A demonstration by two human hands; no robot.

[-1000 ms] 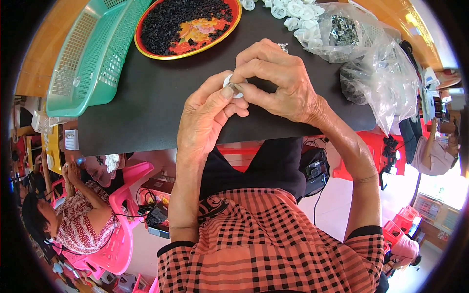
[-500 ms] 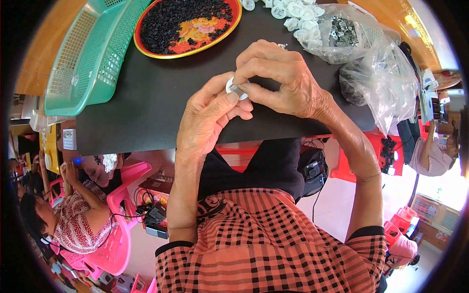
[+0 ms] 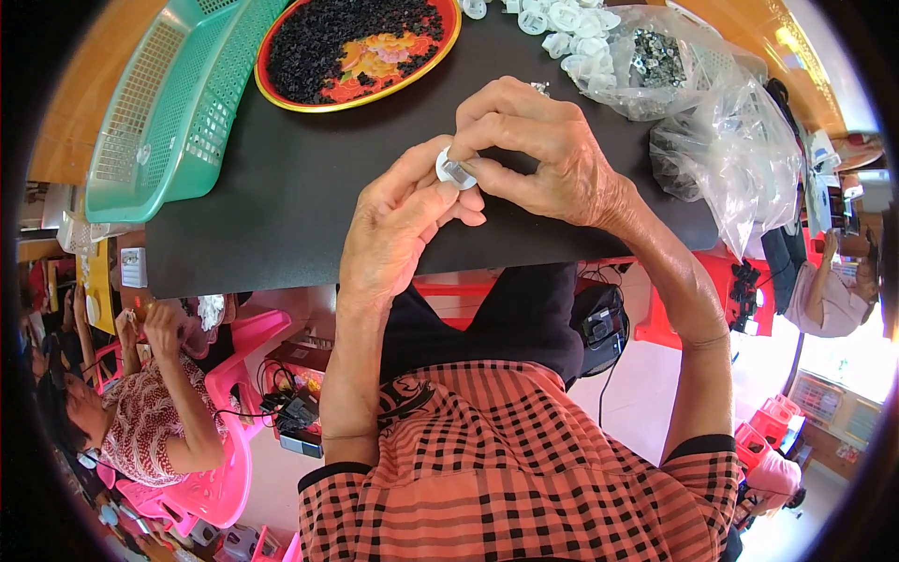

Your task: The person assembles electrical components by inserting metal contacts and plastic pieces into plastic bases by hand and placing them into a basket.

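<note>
Above the near part of the table, my left hand [image 3: 393,220] pinches a small white round plastic part [image 3: 446,159] between thumb and fingers. A small grey metal-looking piece [image 3: 457,174] shows on the part's face. My right hand [image 3: 538,155] comes in from the right, thumb and forefinger closed at the part's edge, the thumb tip right beside the grey piece. Whether a second small thing sits between those right fingertips is hidden. Both hands are clear of the tabletop, close together.
On the dark table [image 3: 281,206], a red tray [image 3: 267,84] of small black pieces stands far left, beside a green basket [image 3: 187,178]. White plastic parts [image 3: 567,23] lie at the back, next to a clear bag [image 3: 655,66] of metal pieces and another clear bag [image 3: 730,155]. A co-worker [image 3: 154,403] sits left.
The white part has turned slightly in my fingers, and the grey piece shows more plainly. My left thumb has shifted a little lower. The co-worker at left has raised an arm.
</note>
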